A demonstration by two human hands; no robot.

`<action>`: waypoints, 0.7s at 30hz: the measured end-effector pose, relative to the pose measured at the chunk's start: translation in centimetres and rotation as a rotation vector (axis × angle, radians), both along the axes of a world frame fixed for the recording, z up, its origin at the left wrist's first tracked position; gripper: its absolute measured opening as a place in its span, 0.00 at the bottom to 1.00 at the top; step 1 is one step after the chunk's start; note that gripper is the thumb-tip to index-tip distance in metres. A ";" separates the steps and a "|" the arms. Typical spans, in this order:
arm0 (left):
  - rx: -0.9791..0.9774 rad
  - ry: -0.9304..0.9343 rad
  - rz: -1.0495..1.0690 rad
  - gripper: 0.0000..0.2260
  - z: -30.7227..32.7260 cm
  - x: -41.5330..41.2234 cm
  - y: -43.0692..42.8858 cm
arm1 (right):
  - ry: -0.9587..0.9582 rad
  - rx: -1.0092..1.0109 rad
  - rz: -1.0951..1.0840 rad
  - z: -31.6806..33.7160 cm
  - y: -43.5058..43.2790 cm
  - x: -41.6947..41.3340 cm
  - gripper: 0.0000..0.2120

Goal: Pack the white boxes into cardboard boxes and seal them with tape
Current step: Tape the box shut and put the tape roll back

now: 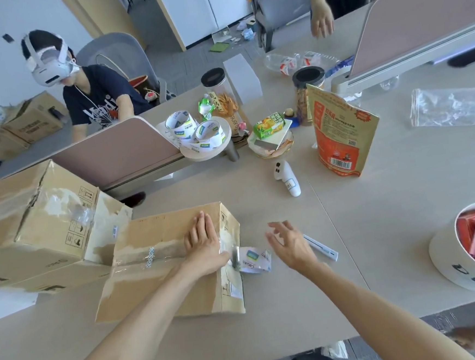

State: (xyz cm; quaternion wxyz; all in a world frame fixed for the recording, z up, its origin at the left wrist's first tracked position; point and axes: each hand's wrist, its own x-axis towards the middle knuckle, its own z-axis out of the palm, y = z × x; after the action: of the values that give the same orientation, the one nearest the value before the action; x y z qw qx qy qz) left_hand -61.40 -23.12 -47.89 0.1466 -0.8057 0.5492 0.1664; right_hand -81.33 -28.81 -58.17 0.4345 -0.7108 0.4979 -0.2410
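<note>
Here tape roll (pixel 255 259) lies between hands: left (pixel 204 245) flat on box (pixel 150 243), right (pixel 291 246) spread, perhaps hovering.

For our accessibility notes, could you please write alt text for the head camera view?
A person's left hand presses flat on the taped seam of a closed cardboard box, with a tape roll at the box's end. The right hand hovers open over the table beside a slim white tool.

On the table (pixel 374 203): two cardboard boxes (pixel 149 232) (pixel 20 214), four tape rolls (pixel 179 122) (pixel 211 130) (pixel 201 147) (pixel 255 259), two jars (pixel 218 96) (pixel 306 95).
</note>
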 end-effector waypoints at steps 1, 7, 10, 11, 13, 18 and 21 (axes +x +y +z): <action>-0.001 -0.007 -0.002 0.46 0.0 0.0 0.0 | 0.044 -0.046 -0.085 -0.6 -0.2 -0.8 0.15; 0.025 -0.045 -0.010 0.53 0.1 0.0 0.0 | 0.656 -0.021 -0.136 -2.6 -1.1 -5.4 0.15; 0.018 -0.062 -0.004 0.51 0.1 -0.1 0.0 | 0.702 -0.033 -0.061 -3.1 -1.3 -6.0 0.12; 0.011 -0.064 0.002 0.50 0.1 -0.2 0.1 | 0.680 -0.028 -0.045 -3.0 -1.5 -5.9 0.12; -0.020 -0.069 0.008 0.48 0.1 -0.2 0.0 | 0.561 0.008 -0.065 -2.4 -1.7 -5.5 0.12; -0.206 -0.107 0.056 0.38 -0.1 -0.9 -0.6 | 0.225 -0.029 -0.054 0.5 -0.7 -2.3 0.11; -0.267 -0.145 0.056 0.32 -0.4 -1.2 -0.9 | 0.125 0.006 -0.017 1.9 0.4 -0.3 0.09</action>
State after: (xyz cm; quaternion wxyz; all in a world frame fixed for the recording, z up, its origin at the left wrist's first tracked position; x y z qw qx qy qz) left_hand -62.61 -24.05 -48.27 0.0727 -0.8429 0.5318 0.0370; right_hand -81.66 -28.42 -56.30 0.4025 -0.7189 0.5310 -0.1982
